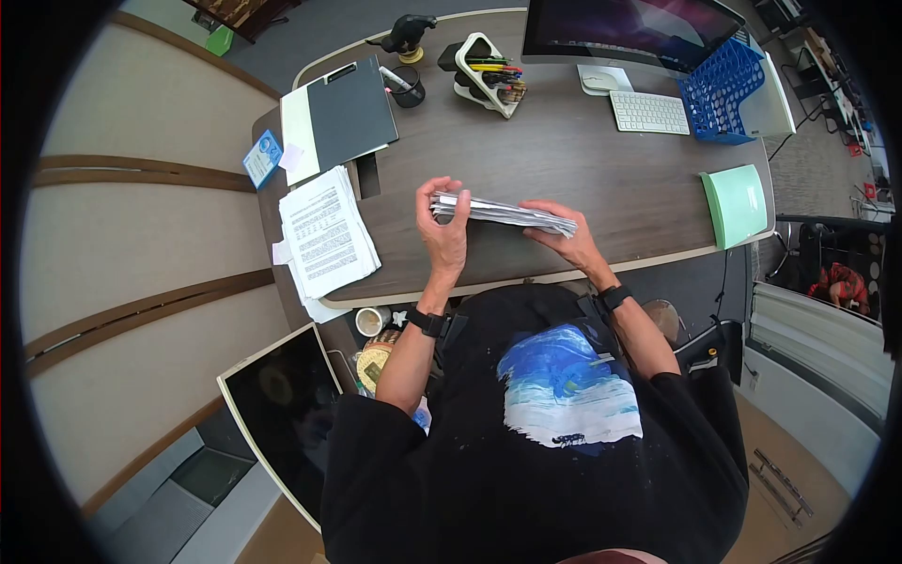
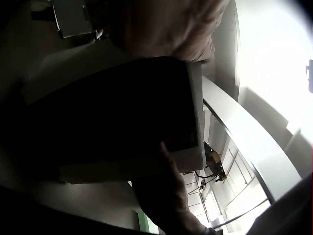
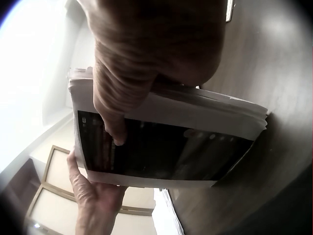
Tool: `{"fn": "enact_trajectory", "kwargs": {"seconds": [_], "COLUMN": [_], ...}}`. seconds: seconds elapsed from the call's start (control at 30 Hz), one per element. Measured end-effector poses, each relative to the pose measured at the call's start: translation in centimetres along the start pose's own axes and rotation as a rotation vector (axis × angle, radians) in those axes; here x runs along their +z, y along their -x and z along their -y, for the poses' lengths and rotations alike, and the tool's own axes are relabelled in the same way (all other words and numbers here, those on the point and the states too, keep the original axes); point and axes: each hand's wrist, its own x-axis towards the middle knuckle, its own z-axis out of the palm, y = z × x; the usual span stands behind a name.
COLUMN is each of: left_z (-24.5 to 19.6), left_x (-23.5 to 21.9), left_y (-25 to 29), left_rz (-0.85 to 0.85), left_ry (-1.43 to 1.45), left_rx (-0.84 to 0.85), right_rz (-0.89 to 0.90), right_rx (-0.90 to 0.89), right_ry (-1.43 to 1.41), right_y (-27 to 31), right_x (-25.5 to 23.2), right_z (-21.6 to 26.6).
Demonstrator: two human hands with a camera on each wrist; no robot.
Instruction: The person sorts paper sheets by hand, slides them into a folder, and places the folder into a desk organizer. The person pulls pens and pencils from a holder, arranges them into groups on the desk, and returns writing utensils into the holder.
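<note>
A thick stack of papers [image 1: 503,212] stands on edge above the desk, close in front of the person's body. At its left end the left hand [image 1: 443,226] grips it, with the thumb on the near side. The right hand [image 1: 567,235] holds the other end. In the right wrist view, the outer sheet of the stack [image 3: 161,147] carries a large dark picture with a white border, and the right thumb [image 3: 117,129] lies across that face. The left wrist view is dim; there the stack [image 2: 122,112] appears mostly black, with the left hand [image 2: 166,34] along one edge.
Printed sheets [image 1: 329,230] lie in a pile at the desk's left, below a dark folder [image 1: 352,113]. A pen cup [image 1: 406,86], pen holder [image 1: 489,75] and bird figurine [image 1: 406,38] stand behind. To the right are a keyboard [image 1: 650,112], blue basket [image 1: 723,92] and green folder [image 1: 735,207].
</note>
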Motion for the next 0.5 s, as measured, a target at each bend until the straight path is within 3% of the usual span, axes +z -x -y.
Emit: {"fn": "enact_trajectory", "kwargs": {"seconds": [0.07,0.23,0.33,0.37,0.43,0.5], "left_z": [0.4,0.2,1.0,0.7,0.2,-1.9], "left_x": [0.0,-0.3,-0.1,0.3,0.4,0.2], "left_y": [-0.3,-0.4,-0.9,-1.0,-1.0,-0.6], "left_rz": [-0.024,-0.038,0.021,-0.012,-0.043,-0.062], "left_ry": [0.036,0.081,0.044,0.075,0.104,0.094], "left_rx": [0.019,-0.037,-0.089,-0.071,-0.057,0.005], "right_rz": [-0.012,-0.022,-0.034,-0.033,-0.131,-0.153], "right_rx": [0.042,-0.16,-0.196,-0.195,0.02,-0.031], "right_ry": [-0.003,0.073,0.067,0.067,-0.026,0.01], "right_y": [0.0,-0.4,-1.0,-1.2,-1.4,-1.0], "right_x": [0.0,-0.1,0.3,0.4,0.7,0.4], "right_z": [0.0,-1.0,-2.5,-1.9,-0.9,1.1]}}
